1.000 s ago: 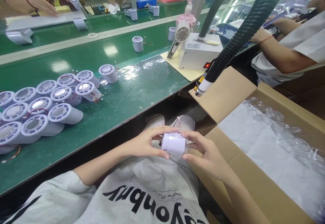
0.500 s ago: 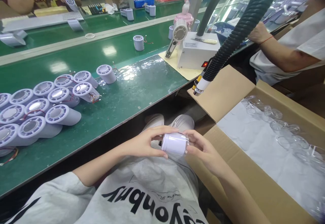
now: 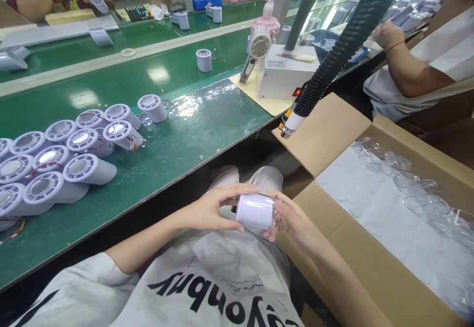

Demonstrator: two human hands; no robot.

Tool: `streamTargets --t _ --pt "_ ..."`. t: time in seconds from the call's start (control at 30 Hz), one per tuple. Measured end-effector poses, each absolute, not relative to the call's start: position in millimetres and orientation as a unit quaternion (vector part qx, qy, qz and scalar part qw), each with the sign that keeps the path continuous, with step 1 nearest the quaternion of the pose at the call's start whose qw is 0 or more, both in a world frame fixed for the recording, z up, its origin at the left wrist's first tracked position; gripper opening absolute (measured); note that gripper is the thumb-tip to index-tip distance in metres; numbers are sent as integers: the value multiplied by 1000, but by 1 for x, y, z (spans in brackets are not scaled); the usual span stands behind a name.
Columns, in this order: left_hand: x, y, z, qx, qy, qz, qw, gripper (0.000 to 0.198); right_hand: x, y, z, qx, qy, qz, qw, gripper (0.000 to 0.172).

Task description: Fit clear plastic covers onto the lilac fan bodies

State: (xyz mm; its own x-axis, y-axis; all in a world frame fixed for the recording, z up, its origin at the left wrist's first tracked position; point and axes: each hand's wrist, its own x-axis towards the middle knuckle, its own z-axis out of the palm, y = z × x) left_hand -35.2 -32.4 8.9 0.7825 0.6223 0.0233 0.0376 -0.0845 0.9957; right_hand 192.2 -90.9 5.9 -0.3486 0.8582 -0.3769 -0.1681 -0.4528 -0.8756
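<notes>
Over my lap I hold a lavender, drum-shaped fan housing [image 3: 255,211] lying on its side. My left hand [image 3: 218,208] is wrapped around its left end, thumb along the near side and fingers on the far side. A small dark piece shows at that end beside the palm. My right hand [image 3: 291,221] is closed on the other end, where a clear plastic rim is partly hidden by curled fingertips. On the green bench to the left stand several similar lavender housings [image 3: 89,169] in rows, some with red and white wires.
An open carton [image 3: 326,208] at right holds clear plastic covers [image 3: 425,203] on a white sheet. A black ribbed hose [image 3: 333,55] hangs over its flap. A white box [image 3: 285,75] and a handheld fan [image 3: 255,53] stand on the bench. Co-workers sit at right and across the belt.
My right hand has rolled around the clear end: its thumb has left the near side and its fingers now curl below the rim. My left hand keeps its hold.
</notes>
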Motion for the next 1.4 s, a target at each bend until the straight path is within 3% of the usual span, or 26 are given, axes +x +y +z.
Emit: streamTargets --t 0.47,0.53,0.63,0.7,0.77,1.0,1.4 --pt "-31 -40 14 702 270 224 620 63 185 -96 3 -490 -292 777 265 70" --pt "-31 -41 17 672 286 223 646 62 188 -99 0 -486 -382 723 309 70" --pt "-31 -43 18 604 294 229 704 62 196 -101 -3 -449 -615 514 394 66" --pt "-33 -43 18 572 298 223 732 63 201 -101 -3 -399 -742 355 405 64" --pt "-34 -42 19 572 301 208 734 64 204 -100 -2 -368 -790 287 398 58" --pt "-36 -36 22 638 242 212 699 74 203 -103 -1 -405 -534 623 402 55" --pt "-34 -40 5 507 278 140 804 83 190 -102 1 -421 -338 754 374 57"
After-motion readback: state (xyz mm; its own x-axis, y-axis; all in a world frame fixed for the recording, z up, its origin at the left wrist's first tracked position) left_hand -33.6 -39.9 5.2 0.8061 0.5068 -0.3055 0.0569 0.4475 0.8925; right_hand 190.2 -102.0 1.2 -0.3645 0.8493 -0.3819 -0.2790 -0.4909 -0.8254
